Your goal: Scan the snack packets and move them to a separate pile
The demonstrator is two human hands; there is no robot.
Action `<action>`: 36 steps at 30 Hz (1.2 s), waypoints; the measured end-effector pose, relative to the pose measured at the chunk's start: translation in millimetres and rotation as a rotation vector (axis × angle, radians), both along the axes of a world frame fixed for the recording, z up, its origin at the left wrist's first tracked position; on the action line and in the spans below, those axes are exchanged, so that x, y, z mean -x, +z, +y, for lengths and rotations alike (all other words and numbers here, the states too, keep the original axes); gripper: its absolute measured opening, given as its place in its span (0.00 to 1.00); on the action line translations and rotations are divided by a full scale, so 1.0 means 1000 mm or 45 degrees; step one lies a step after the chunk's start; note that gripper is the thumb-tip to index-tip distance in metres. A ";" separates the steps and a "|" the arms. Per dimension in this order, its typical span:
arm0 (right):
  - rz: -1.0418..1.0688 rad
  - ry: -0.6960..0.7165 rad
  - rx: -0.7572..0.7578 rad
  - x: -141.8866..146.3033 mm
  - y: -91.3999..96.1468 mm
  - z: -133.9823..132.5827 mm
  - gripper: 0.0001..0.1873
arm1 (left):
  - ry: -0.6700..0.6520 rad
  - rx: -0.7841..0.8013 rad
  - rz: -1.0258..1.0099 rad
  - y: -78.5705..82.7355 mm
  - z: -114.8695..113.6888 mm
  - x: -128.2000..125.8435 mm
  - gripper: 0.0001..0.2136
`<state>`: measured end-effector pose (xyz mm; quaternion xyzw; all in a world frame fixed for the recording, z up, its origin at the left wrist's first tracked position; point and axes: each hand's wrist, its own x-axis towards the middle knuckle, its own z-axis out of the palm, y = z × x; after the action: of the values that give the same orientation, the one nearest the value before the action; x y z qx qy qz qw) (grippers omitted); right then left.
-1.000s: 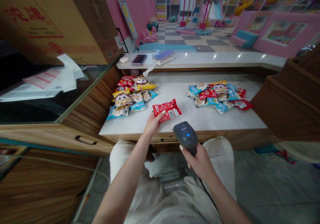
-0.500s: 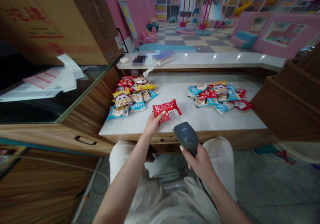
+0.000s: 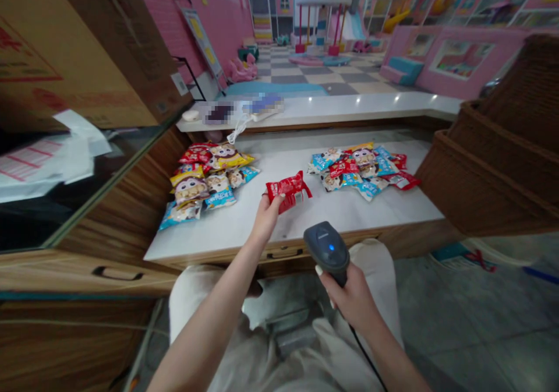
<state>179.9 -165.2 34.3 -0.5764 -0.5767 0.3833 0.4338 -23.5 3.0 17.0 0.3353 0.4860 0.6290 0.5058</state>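
Note:
Above the white desktop (image 3: pixel 279 229), my left hand (image 3: pixel 266 216) pinches a red snack bag (image 3: pixel 288 187) by its left end; part of a barcode label shows at the lower right of the bag. My right hand (image 3: pixel 349 293) is wrapped round the handle of a dark grey barcode scanner (image 3: pixel 326 249), held over the desk's front edge with its head towards the bag. A blue light glows on the scanner, and a cable trails below it. To the left lies a pile of snack bags (image 3: pixel 218 191) in red, yellow and blue; a second pile (image 3: pixel 371 165) lies to the right.
A large cardboard box (image 3: pixel 113 42) and papers (image 3: pixel 65 153) sit on the glass-topped counter at left. Along the raised white ledge (image 3: pixel 332 108) are blurred-out items and a white cable (image 3: pixel 238 129). Brown woven baskets (image 3: pixel 489 170) stand at right, over the desk's end.
The blue light on the scanner has come on. The red bag has tilted, so less of its barcode shows. My view has shifted a little to the right.

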 end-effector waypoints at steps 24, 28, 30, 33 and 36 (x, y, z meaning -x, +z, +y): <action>0.080 -0.088 0.107 -0.035 -0.013 -0.002 0.23 | -0.443 -0.784 1.393 0.046 0.071 -0.109 0.30; 0.087 0.024 0.120 -0.018 -0.017 -0.003 0.24 | -0.238 -0.640 1.173 0.024 0.015 -0.015 0.29; 0.082 0.094 0.121 -0.010 -0.020 -0.003 0.24 | -0.081 -0.536 1.177 0.014 -0.006 0.038 0.30; 0.073 0.187 0.117 0.001 -0.025 -0.003 0.23 | 0.143 -0.375 1.406 0.011 -0.022 0.116 0.33; 0.058 0.229 0.130 0.010 -0.027 -0.003 0.22 | 0.317 -0.193 1.672 0.017 -0.023 0.177 0.37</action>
<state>170.3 -168.6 7.6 -0.5348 -0.5958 0.4628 0.3807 -200.2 -20.0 33.8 0.6243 0.6823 0.3805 0.0042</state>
